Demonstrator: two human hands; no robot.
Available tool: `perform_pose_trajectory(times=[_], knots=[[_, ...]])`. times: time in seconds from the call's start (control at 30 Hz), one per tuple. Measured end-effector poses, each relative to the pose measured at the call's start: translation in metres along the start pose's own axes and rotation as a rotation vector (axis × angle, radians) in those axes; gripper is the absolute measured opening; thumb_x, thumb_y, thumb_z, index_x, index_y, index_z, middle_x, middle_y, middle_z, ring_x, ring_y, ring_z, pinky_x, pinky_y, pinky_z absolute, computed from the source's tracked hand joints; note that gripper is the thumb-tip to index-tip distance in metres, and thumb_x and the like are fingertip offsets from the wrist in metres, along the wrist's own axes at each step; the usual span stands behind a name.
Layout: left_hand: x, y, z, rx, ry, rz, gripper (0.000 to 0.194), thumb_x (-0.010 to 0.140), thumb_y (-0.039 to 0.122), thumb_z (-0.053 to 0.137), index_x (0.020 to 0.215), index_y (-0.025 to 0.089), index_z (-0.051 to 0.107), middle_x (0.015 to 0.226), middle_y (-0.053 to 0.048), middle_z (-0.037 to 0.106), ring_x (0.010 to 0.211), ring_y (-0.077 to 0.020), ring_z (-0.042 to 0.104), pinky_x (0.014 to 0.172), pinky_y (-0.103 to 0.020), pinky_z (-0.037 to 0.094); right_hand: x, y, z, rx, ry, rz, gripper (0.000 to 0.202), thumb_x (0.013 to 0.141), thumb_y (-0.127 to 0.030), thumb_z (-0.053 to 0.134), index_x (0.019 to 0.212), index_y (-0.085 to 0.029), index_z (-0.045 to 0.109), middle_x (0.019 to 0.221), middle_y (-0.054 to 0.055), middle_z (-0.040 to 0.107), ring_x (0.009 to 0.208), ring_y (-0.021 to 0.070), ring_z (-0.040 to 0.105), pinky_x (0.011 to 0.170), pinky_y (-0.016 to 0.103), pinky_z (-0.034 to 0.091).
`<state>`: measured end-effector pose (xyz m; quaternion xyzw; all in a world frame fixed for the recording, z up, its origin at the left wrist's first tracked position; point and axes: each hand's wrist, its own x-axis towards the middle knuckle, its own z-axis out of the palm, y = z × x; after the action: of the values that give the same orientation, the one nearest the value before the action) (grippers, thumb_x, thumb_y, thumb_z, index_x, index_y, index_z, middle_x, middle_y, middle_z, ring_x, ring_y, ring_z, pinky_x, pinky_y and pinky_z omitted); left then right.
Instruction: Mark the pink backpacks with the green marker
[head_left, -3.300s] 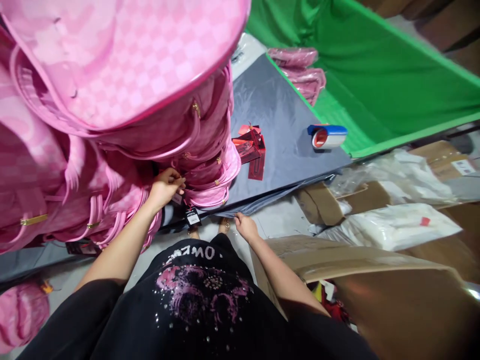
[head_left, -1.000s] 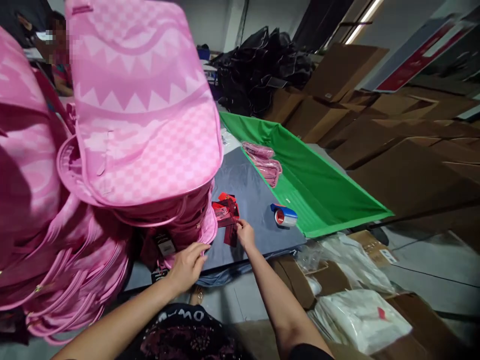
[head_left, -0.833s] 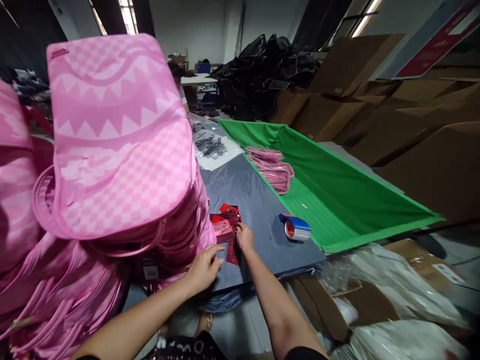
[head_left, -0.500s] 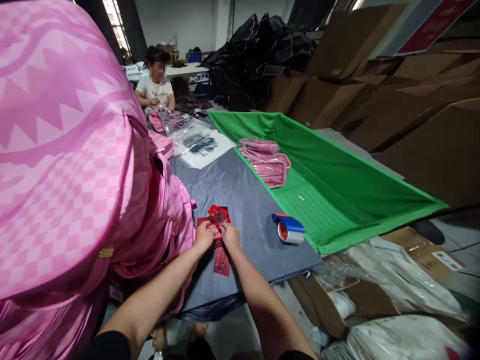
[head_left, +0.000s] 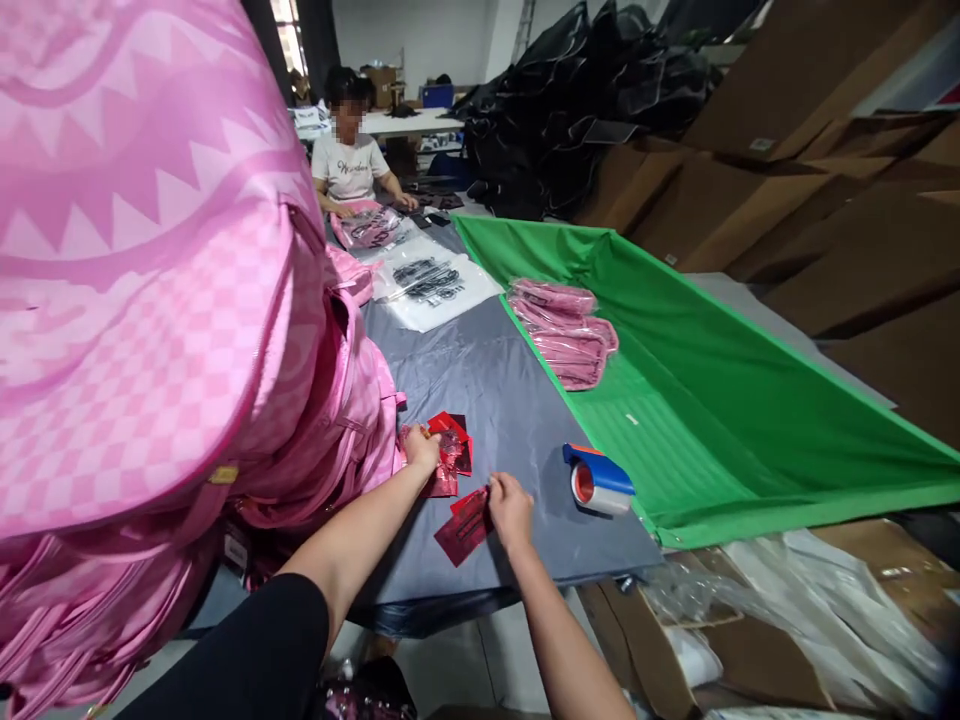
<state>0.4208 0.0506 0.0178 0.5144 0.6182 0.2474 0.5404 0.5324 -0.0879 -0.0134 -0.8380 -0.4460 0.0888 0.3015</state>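
One red packet (head_left: 462,532), pinched in right fingers (head_left: 502,486), points lengthwise lower-left; left fingers (head_left: 427,442): hold unclear.

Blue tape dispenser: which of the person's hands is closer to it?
Right. The right hand is left of the tape dispenser, not touching; the left hand is farther left, at the red packets.

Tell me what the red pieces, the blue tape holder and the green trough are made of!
The red pieces look like thin, glossy plastic or coated card: they're flat and catch the light. The blue tape holder seems hard, smooth plastic, going by its stiff curve and even color. The green trough looks lined with matte cloth, maybe synthetic, since it wrinkles in soft folds.
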Motion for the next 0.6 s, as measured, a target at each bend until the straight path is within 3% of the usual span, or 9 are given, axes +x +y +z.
perform_pose_trajectory(times=[0.1, 0.17, 0.27, 0.33, 0.47, 0.6], knots=[[-0.034, 0.011, -0.016, -0.036, -0.037, 0.118, 0.038, 0.088, 0.024, 0.066, 0.124, 0.015, 0.059, 0.132, -0.012, 0.058, 0.122, -0.025, 0.056, 0.104, -0.045, 0.046, -0.016, -0.009, -0.025, 0.091, 0.137, -0.03, 0.043, 0.094, -0.045, 0.034, 0.089, -0.016, 0.067, 0.091, 0.012, 0.073, 0.086, 0.0252, 0.066, 0.082, 0.037, 0.046], [-0.067, 0.016, -0.032, -0.086, -0.113, 0.234, 0.03, 0.088, 0.019, 0.063, 0.118, 0.016, 0.063, 0.124, -0.012, 0.066, 0.116, -0.0217, 0.061, 0.102, -0.037, 0.048, -0.032, -0.028, -0.042, 0.14, 0.189, -0.074, 0.045, 0.093, -0.052, 0.039, 0.09, -0.017, 0.068, 0.09, 0.012, 0.074, 0.086, 0.0262, 0.067, 0.082, 0.038, 0.047], [-0.121, 0.018, -0.068, -0.167, -0.257, 0.442, 0.02, 0.09, 0.025, 0.059, 0.106, 0.019, 0.071, 0.098, -0.005, 0.075, 0.09, -0.0165, 0.07, 0.083, -0.028, 0.054, -0.062, -0.071, -0.064, 0.26, 0.19, -0.178, 0.037, 0.09, -0.051, 0.053, 0.089, -0.019, 0.07, 0.085, 0.009, 0.074, 0.078, 0.0238, 0.068, 0.075, 0.034, 0.051], [-0.151, 0.013, -0.1, -0.206, -0.283, 0.564, 0.017, 0.087, 0.026, 0.061, 0.096, 0.02, 0.074, 0.09, -0.004, 0.076, 0.085, -0.0165, 0.07, 0.08, -0.027, 0.054, -0.084, -0.107, -0.072, 0.355, 0.133, -0.278, 0.028, 0.09, -0.045, 0.058, 0.088, -0.02, 0.071, 0.08, 0.005, 0.073, 0.071, 0.0209, 0.068, 0.068, 0.03, 0.052], [-0.181, -0.006, -0.173, -0.27, -0.213, 0.705, 0.013, 0.084, 0.024, 0.063, 0.086, 0.02, 0.075, 0.087, -0.005, 0.076, 0.084, -0.0177, 0.069, 0.083, -0.03, 0.052, -0.126, -0.18, -0.066, 0.422, 0.04, -0.443, 0.018, 0.091, -0.034, 0.058, 0.085, -0.022, 0.07, 0.074, 0.002, 0.071, 0.065, 0.0182, 0.067, 0.062, 0.027, 0.054], [-0.193, -0.035, -0.25, -0.342, -0.109, 0.746, 0.01, 0.083, 0.026, 0.067, 0.081, 0.02, 0.076, 0.085, -0.005, 0.077, 0.081, -0.0178, 0.07, 0.08, -0.029, 0.053, -0.164, -0.249, -0.037, 0.418, -0.012, -0.605, 0.015, 0.091, -0.027, 0.056, 0.083, -0.022, 0.068, 0.078, 0.002, 0.073, 0.07, 0.0189, 0.07, 0.066, 0.028, 0.056]])
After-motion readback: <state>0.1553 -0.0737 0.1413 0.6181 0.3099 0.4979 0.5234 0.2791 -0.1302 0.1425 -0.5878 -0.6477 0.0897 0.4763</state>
